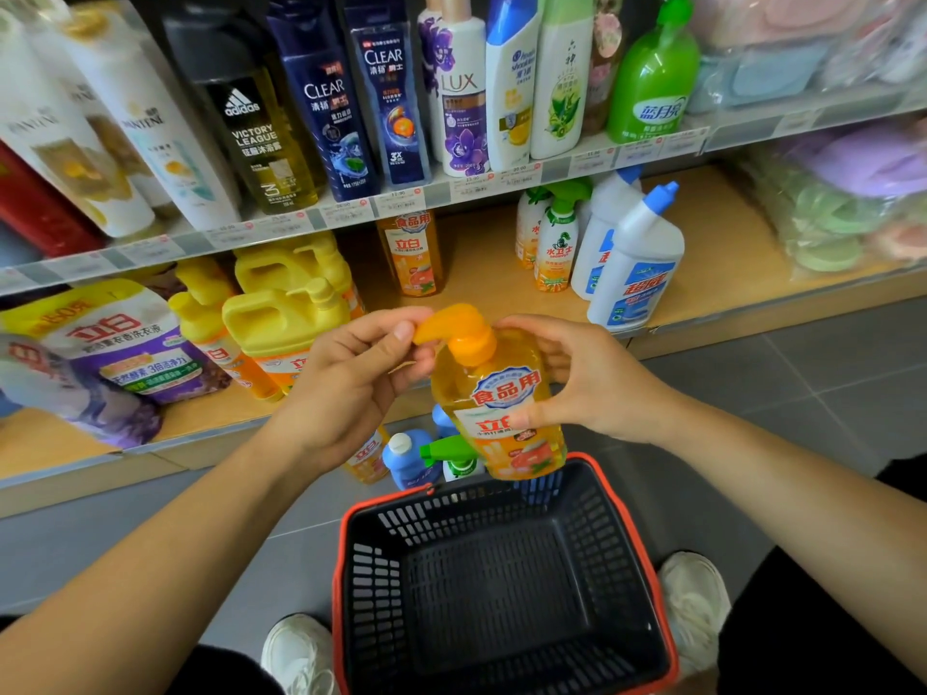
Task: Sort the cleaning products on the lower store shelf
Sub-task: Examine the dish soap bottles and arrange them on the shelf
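An orange pump bottle of dish soap (494,393) hangs in the air in front of the lower shelf (712,288). My right hand (577,378) grips its body from the right. My left hand (361,373) pinches the orange pump spout between thumb and fingers. On the lower shelf stand yellow jugs (286,313), a slim orange bottle (411,255), two green-trigger sprays (557,243) and white toilet cleaner bottles with blue caps (637,263). Purple and yellow detergent pouches (115,348) lie at the shelf's left.
A black basket with a red rim (501,584) sits on the grey floor between my shoes, holding nothing. Behind it on the floor stand a blue bottle (409,459), a green-trigger spray (451,456) and an orange bottle (368,461). Shampoo bottles fill the upper shelf (351,208).
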Available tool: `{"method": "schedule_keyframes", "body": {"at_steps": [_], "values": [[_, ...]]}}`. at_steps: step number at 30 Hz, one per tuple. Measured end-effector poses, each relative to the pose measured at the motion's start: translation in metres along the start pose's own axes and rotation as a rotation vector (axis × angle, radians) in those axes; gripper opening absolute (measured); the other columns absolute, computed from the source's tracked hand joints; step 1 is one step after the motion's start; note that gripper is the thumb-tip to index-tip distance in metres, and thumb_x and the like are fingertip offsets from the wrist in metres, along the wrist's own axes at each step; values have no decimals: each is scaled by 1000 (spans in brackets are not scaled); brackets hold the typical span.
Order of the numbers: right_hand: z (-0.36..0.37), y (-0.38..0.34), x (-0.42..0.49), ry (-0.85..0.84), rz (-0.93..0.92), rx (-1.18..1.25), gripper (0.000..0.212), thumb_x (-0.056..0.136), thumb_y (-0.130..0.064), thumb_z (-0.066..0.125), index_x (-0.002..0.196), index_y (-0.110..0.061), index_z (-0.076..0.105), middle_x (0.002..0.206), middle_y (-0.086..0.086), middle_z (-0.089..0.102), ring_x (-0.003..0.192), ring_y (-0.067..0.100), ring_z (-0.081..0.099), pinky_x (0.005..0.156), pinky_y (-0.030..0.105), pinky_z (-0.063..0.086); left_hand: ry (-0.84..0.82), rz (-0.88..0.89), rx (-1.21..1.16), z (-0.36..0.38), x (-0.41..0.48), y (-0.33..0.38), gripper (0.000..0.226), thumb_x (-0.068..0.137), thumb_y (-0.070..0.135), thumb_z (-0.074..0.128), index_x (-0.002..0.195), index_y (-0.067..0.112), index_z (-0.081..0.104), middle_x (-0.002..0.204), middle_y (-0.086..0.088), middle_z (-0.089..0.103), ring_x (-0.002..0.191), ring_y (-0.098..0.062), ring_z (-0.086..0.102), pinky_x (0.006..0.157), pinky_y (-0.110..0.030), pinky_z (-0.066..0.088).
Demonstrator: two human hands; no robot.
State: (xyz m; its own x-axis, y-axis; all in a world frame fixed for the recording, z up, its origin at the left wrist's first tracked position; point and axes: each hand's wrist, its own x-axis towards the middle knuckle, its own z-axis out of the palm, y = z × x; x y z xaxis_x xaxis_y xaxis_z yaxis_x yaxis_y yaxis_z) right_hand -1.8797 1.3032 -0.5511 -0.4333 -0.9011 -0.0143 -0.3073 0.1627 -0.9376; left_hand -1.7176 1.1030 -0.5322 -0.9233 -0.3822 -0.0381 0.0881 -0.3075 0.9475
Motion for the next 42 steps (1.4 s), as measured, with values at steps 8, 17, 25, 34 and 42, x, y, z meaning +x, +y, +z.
{"method": "schedule_keyframes", "body": {"at_steps": [8,17,25,34,42], "values": [[5,-9,-2,-151,80,370,77,69,12,78,138,-13,56,129,15,67,118,28,64,102,52,52,-263,-25,198,11,-6,6,45,95,11,53,138,-2,54,137,-23,61,128,-38,58,105,-45,49],[17,-15,-4,-166,73,412,75,66,-2,86,134,-7,58,126,20,68,116,36,64,100,49,52,44,59,22,28,-16,5,35,72,15,86,106,13,78,106,-14,77,95,-27,76,74,-35,61],[20,-20,-3,-169,131,383,75,69,8,81,138,-12,57,128,14,68,119,29,64,101,43,53,-94,64,97,16,-12,7,33,76,24,85,107,17,76,109,-11,76,100,-24,73,80,-35,59],[20,-20,-6,-232,123,433,66,70,0,82,132,0,59,128,28,63,123,49,55,108,62,43,-104,31,90,16,-13,11,37,76,23,83,110,12,75,110,-14,76,102,-28,73,82,-39,61],[23,-17,-4,-168,125,389,72,71,3,81,137,-12,59,125,14,70,119,35,64,105,48,51,-21,55,162,19,-12,9,43,74,22,87,115,19,74,107,-10,77,100,-22,74,78,-31,60]]}}
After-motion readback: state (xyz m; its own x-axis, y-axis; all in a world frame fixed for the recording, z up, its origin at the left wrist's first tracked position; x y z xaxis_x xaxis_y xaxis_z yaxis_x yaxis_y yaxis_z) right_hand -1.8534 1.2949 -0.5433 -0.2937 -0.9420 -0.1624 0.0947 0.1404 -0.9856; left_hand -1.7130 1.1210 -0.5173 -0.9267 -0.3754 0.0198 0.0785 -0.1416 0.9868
